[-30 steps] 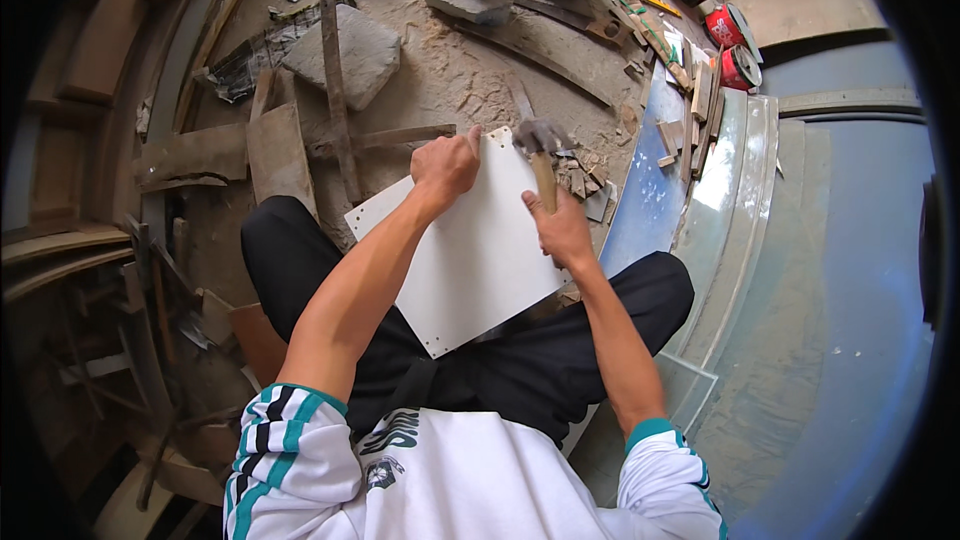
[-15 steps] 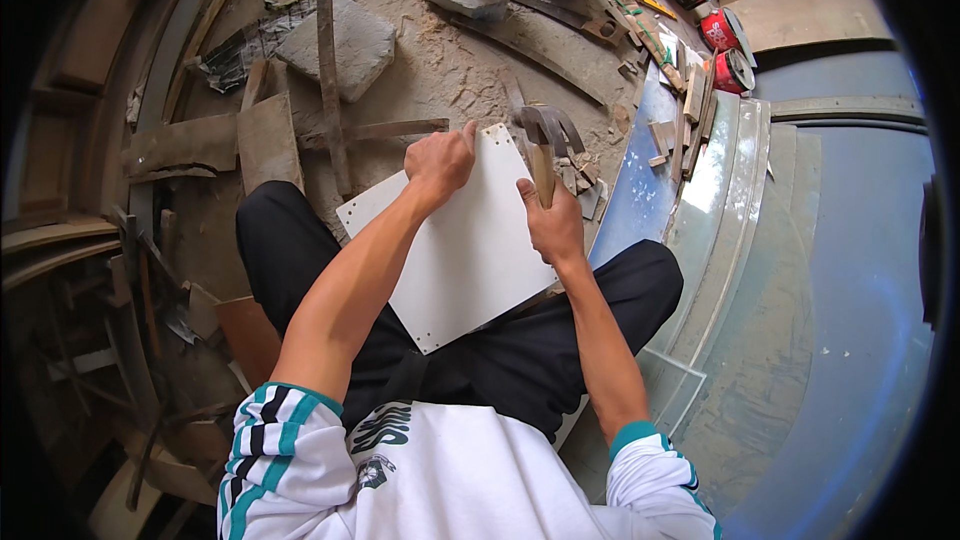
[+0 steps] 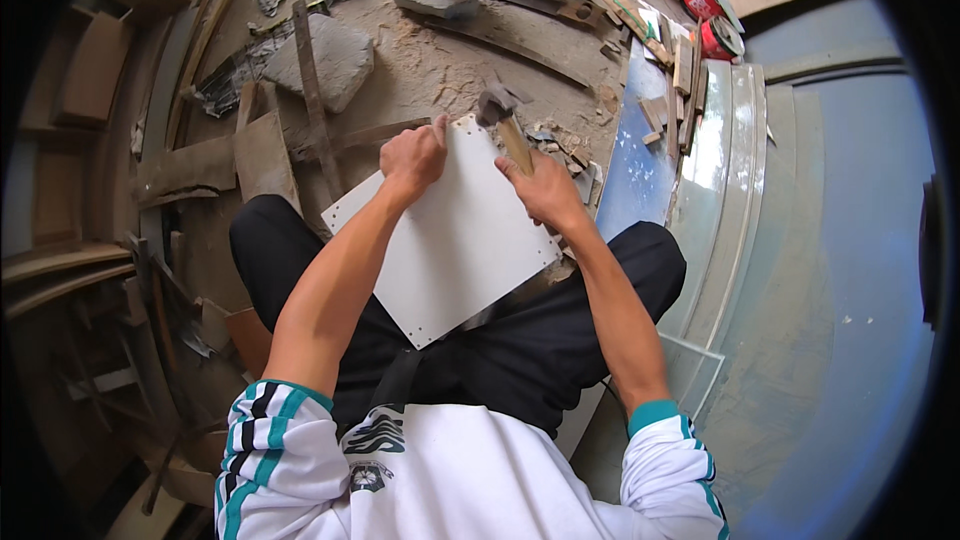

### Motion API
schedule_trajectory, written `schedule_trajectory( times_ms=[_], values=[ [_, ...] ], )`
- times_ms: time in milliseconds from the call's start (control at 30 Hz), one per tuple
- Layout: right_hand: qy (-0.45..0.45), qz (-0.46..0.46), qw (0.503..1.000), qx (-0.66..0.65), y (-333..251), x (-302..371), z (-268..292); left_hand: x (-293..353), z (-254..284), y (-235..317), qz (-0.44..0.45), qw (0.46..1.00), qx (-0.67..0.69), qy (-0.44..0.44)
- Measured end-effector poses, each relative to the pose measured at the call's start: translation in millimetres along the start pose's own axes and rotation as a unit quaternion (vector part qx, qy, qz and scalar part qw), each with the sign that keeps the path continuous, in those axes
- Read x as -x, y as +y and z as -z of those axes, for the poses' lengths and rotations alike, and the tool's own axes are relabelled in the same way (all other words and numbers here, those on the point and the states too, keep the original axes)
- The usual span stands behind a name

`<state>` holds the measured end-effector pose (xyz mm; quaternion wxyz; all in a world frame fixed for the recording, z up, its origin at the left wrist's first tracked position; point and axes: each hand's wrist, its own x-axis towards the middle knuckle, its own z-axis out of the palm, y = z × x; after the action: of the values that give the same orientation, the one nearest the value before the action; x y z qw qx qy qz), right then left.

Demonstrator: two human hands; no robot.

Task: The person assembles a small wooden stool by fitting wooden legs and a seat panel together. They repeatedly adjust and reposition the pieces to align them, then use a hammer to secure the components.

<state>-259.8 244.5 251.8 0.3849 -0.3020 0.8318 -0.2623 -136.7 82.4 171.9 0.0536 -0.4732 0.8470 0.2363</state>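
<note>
A white square panel with small dark holes or dots at its corners lies tilted between my bent legs. My left hand is closed at the panel's far left edge, thumb close to the far corner. What its curled fingers press against is partly hidden. In my right hand is a claw hammer, gripped by its wooden handle. The slightly blurred metal head is just beside the panel's far corner. Whether it touches the panel, I cannot tell.
Scrap boards and a concrete slab lie beyond my left knee. Glass sheets and small wood offcuts are at the right, with red cans farther back. Wooden frames line the left side.
The hammer has moved left to the panel's far corner, its handle now leaning left. My left hand keeps its place at the panel's edge. The whole view has shifted slightly.
</note>
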Motion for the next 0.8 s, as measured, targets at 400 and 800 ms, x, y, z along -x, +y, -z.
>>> schedule_trajectory(
  times_ms=[400, 800],
  values=[
    [0.095, -0.055, 0.977, -0.185, 75, -18, 46, 12, 21, -4, 0.045, 0.998, 0.038, 0.011],
    [0.141, 0.046, 0.943, -0.299, 58, -11, 64, 58, 54, -21, -0.254, 0.839, 0.471, 0.1]
  ],
)
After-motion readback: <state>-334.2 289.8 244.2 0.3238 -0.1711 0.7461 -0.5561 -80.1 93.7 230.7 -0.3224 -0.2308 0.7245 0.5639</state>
